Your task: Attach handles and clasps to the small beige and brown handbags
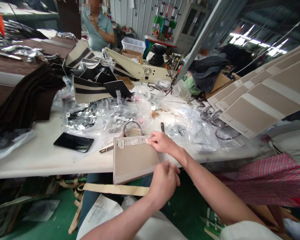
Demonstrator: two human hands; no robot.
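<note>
A beige panel [133, 161] lies over the near edge of the white table [40, 156], with a strip of pale tape along its top edge. My right hand [161, 141] pinches that taped strip at the panel's upper right corner. My left hand [163, 181] is closed on the panel's lower right edge, its fingers curled under and hidden. A long beige strap [115, 189] hangs below the panel, over my lap.
A black phone [73, 141] lies on the table at left, with a metal clasp [106, 149] beside the panel. Crumpled clear plastic bags [110, 113], metal rings and cut beige-and-black pieces cover the middle. Stacked beige boards [262, 93] lean at right. A seated person [97, 26] is at the far end.
</note>
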